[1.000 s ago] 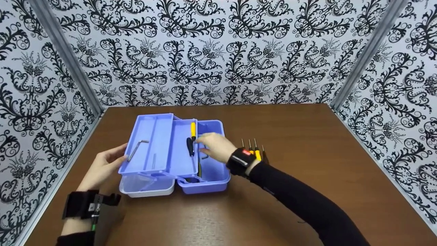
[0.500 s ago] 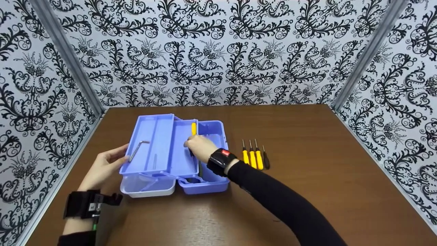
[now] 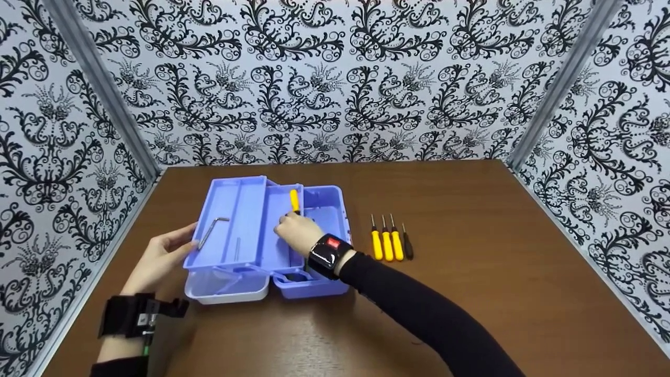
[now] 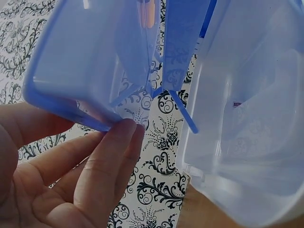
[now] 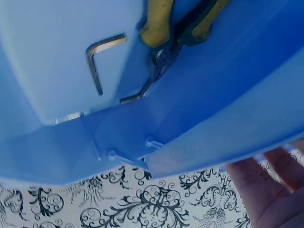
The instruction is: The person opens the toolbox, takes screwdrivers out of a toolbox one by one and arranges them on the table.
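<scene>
A lilac toolbox stands unfolded on the table, its trays fanned out to the left. My left hand pinches the outer edge of the upper tray; the left wrist view shows the fingertips at its corner. My right hand reaches into the middle tray, fingers bent downward beside a yellow-handled screwdriver. What those fingertips touch is hidden; in the right wrist view the hand is partly behind a tray wall. A hex key lies in the upper tray.
Several screwdrivers with yellow handles and one with a black handle lie in a row right of the box. Its bottom holds pliers and a bent hex key. The translucent lid hangs open at the left.
My right hand has moved left into the middle tray, over where a black-handled screwdriver lay. The yellow-handled one there has tilted slightly. My left hand has stayed at the upper tray.
</scene>
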The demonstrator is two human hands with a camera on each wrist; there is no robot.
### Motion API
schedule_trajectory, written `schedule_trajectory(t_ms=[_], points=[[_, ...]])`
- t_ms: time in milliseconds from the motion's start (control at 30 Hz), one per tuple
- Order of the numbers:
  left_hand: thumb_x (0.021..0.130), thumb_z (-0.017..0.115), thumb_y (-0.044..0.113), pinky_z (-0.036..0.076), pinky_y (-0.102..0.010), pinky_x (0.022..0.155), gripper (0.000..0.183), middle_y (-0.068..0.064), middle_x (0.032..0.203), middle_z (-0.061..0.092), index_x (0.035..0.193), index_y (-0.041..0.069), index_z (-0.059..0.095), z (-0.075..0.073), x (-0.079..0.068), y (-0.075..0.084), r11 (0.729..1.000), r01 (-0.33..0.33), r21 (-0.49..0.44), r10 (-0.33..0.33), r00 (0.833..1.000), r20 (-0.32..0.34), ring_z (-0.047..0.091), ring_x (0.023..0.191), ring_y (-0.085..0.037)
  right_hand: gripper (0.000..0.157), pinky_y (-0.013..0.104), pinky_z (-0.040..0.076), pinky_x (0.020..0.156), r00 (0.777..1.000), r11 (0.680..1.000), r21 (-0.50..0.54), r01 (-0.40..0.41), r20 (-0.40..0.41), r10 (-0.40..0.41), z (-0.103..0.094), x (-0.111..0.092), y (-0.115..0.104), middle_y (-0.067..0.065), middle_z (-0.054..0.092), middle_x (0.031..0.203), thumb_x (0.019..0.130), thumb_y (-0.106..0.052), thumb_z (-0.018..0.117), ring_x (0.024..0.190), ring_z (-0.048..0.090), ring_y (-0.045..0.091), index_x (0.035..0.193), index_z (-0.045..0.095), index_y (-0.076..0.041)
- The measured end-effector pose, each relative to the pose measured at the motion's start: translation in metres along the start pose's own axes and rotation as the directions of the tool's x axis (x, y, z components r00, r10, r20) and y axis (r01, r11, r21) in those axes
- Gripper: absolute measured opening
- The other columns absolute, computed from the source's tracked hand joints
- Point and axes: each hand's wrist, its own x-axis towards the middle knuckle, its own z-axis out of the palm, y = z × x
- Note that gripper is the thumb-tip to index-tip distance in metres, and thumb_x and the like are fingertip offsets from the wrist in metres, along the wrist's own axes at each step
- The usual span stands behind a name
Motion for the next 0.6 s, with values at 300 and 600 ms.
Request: schedule_trajectory(t_ms=[300, 600], points=[[0.101, 0.057, 0.015, 0.058, -0.02, 0.082, 0.054, -0.034, 0.14, 0.049, 0.146, -0.007, 0.039, 0.001, -0.002, -0.001, 1.0, 0.013, -0.016, -0.013, 1.0, 0.005, 0.068, 0.095, -0.002, 0.025, 0.027, 0.061, 0.075, 0.987, 0.985, -0.062, 0.16, 0.025, -0.159, 0.001, 0.001, 0.007, -0.002, 0.074, 0.099, 0.094, -0.006, 0.06, 0.094, 0.067, 0.014, 0.105, 0.076, -0.022], [0.101, 0.057, 0.015, 0.058, -0.021, 0.083, 0.055, -0.034, 0.141, 0.048, 0.148, -0.006, 0.037, 0.0, -0.001, -0.001, 0.999, 0.02, -0.028, -0.02, 1.0, 0.013, 0.069, 0.095, -0.003, 0.023, 0.027, 0.057, 0.093, 0.953, 0.949, 0.117, 0.291, -0.126, -0.277, -0.006, -0.003, 0.025, 0.005, 0.071, 0.116, 0.096, -0.005, 0.058, 0.108, 0.068, 0.018, 0.114, 0.071, -0.011]])
